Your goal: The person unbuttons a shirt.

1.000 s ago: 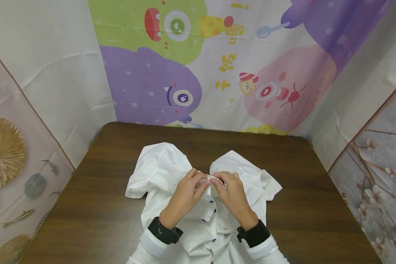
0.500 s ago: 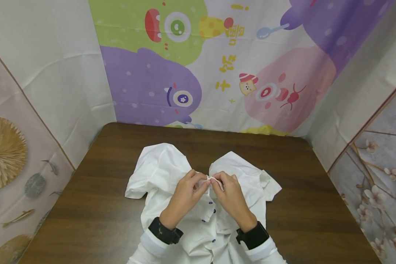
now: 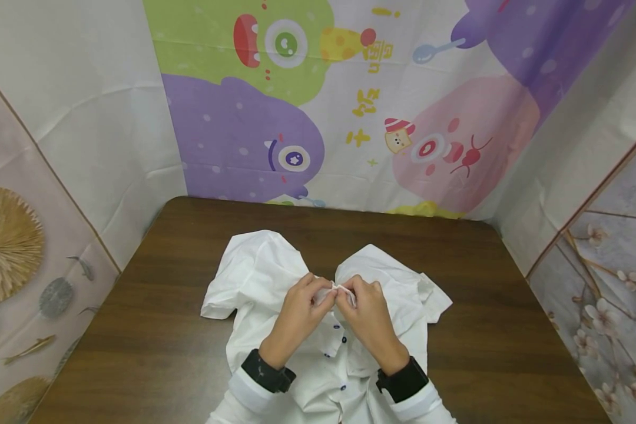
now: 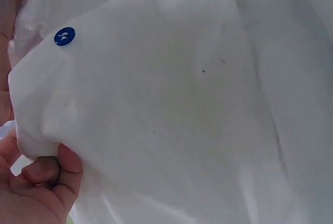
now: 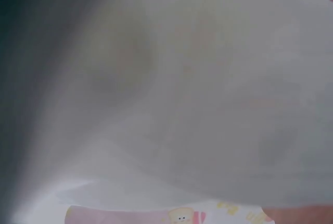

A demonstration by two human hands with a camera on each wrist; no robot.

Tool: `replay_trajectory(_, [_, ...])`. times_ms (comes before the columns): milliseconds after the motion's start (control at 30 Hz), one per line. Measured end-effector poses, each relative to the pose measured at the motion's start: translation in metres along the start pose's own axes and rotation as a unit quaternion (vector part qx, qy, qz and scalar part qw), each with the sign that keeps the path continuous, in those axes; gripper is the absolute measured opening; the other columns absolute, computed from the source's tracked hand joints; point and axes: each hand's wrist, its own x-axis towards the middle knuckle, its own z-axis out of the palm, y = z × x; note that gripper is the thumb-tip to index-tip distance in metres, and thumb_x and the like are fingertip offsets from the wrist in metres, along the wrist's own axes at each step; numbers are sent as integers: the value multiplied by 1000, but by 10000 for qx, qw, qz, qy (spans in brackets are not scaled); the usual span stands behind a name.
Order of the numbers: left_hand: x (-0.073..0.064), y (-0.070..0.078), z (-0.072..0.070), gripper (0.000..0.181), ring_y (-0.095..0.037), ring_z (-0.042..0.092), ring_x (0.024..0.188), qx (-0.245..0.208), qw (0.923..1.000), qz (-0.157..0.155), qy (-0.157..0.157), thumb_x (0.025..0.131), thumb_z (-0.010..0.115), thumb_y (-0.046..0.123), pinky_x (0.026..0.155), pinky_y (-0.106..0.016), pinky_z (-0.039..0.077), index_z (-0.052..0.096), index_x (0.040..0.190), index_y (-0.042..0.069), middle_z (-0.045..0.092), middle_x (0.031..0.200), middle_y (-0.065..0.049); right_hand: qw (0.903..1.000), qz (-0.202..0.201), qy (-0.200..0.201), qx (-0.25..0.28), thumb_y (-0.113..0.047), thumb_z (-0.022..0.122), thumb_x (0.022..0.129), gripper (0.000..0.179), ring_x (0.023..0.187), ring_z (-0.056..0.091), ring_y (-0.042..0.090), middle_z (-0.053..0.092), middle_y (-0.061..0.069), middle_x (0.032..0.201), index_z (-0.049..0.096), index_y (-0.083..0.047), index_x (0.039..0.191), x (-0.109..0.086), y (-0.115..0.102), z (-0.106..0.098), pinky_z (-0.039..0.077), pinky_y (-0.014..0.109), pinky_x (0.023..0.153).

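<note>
A white short-sleeved shirt (image 3: 265, 265) with dark blue buttons (image 3: 343, 387) lies spread out, sleeves toward the far side. At the top of its front, my left hand (image 3: 298, 312) pinches an edge of the cloth between thumb and fingers. My right hand (image 3: 370, 315) pinches the same edge just beside it, the fingertips of both hands almost meeting. Up close in the left wrist view, the shirt front fills most of the picture, with a blue button (image 4: 64, 36) near its edge. Blurred white cloth (image 5: 197, 104) covers nearly all of the right wrist view. What lies between the fingertips is hidden.
A dark brown wooden table (image 3: 153, 353) bears the shirt. Behind it hangs a cartoon-printed cloth (image 3: 350, 171), and patterned fabric panels (image 3: 74, 147) enclose both sides. Black bands (image 3: 267, 371) circle both wrists.
Both hands keep their pinch on the shirt edge. The right hand has shifted slightly left, and its cloth loop looks smaller. The shirt's sleeves stay put.
</note>
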Motion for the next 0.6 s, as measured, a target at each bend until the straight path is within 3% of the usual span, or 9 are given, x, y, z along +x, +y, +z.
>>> replay_trajectory(300, [0,0,1,9,-8,44,60,95,9999,-66,-80,84,67,19,56,-20,39,68,85,9,52,73,1,9987,-218,242,-398,-13,64,77,12,56,54,17,61,2,62,55,-6,76,0,0,3,34,31,63])
replay_trajectory(600, [-1,1,1,10,-8,42,60,187,9996,-93,-193,86,64,20,57,-21,39,68,88,11,51,73,1,9979,-126,342,-543,-14,63,79,10,59,57,18,63,3,66,56,-7,78,-1,-4,5,33,31,63])
